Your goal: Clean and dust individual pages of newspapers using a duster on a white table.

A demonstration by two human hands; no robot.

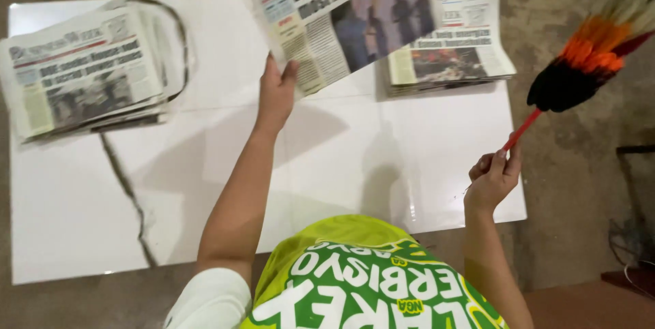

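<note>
Mid white board (382, 158) bare, open passage. Newspaper stack (85, 73) blocks far left corner, 2nd stack (457, 46) far right. Raised newspaper (341, 12) overhangs far-centre.

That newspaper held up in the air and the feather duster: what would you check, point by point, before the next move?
1. Left hand grips the raised newspaper at its lower edge: ok.
2. Right hand fingers closed on the red handle of the feather duster: ok.
3. Duster head clear of the paper, off to the right past the board's edge: ok.
4. White board bare in the middle: ok.
5. Left stack of newspapers lies askew, pages fanned: not ok.
6. Right stack of newspapers squared up: ok.
</note>
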